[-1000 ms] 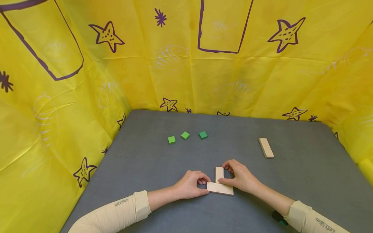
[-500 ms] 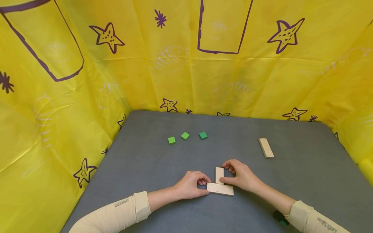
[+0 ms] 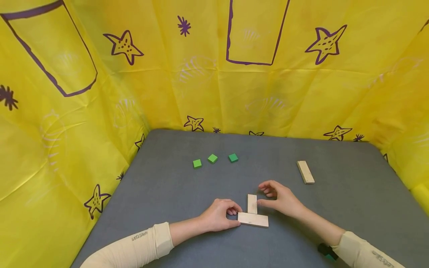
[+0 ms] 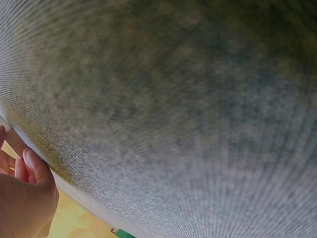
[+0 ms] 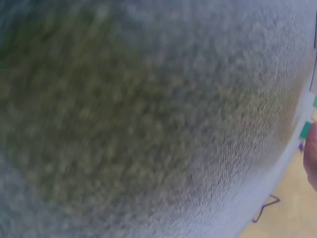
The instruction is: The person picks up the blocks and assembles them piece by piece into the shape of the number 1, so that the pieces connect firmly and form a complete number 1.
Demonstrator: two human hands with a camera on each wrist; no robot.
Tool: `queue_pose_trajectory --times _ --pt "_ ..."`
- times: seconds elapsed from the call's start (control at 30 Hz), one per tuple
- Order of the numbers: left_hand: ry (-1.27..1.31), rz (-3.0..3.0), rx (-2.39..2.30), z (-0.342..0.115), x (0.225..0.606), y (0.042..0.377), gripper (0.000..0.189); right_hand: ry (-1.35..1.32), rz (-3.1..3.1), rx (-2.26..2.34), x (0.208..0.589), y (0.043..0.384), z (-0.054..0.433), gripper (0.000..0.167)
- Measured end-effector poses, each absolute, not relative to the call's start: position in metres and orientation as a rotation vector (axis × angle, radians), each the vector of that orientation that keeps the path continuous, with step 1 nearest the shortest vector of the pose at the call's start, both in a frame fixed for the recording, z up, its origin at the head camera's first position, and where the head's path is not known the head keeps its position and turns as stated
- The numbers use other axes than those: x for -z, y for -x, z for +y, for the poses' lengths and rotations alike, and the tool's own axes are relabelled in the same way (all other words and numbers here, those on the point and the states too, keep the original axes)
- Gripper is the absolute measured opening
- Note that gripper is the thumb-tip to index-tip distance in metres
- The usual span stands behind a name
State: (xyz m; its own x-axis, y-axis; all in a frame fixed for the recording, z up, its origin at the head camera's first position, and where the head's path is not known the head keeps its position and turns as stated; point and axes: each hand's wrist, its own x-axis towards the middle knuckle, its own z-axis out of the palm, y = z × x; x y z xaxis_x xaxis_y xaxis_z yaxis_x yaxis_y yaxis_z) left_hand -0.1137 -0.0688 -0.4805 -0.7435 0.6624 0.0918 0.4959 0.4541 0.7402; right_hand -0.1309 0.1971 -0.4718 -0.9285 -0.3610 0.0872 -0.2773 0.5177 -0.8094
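In the head view two flat pale wooden blocks lie together in an upside-down T shape. My left hand (image 3: 219, 215) pinches the left end of the crosswise wooden block (image 3: 253, 219), thumb at its near corner and fingers at its far corner. Against that block's far side, one end of the upright wooden block (image 3: 252, 203) is set. My right hand (image 3: 281, 198) is just right of the upright block, thumb tip at its edge and the other fingers loosely bent off it. The left wrist view catches part of the left hand (image 4: 29, 193); the right wrist view, only a fingertip (image 5: 311, 153).
Farther back lie two light green squares (image 3: 197, 163) (image 3: 212, 158) and a darker green square (image 3: 233, 158). A third wooden block (image 3: 305, 172) lies at the right. Yellow patterned cloth (image 3: 201, 85) walls the grey table (image 3: 161, 178) behind and at the sides.
The right hand has let go of the upright block, its thumb drawn off to the right. The left hand keeps its place on the crosswise block. The head view has tilted up slightly.
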Motion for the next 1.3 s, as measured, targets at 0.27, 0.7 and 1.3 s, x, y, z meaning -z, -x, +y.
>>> queue_pose_trajectory --times 0.27,0.7,1.3 --pt "-1.011 2.491 -1.175 -0.068 0.482 0.112 0.023 0.446 2.522 1.568 0.472 0.137 0.209 0.047" --pt "-1.005 2.498 -1.165 -0.07 0.482 0.112 0.023 0.409 2.468 1.672 0.471 0.147 0.222 0.048" --pt "-0.998 2.5 -1.15 -0.068 0.482 0.113 0.023 0.375 2.486 1.699 0.469 0.159 0.246 0.052"
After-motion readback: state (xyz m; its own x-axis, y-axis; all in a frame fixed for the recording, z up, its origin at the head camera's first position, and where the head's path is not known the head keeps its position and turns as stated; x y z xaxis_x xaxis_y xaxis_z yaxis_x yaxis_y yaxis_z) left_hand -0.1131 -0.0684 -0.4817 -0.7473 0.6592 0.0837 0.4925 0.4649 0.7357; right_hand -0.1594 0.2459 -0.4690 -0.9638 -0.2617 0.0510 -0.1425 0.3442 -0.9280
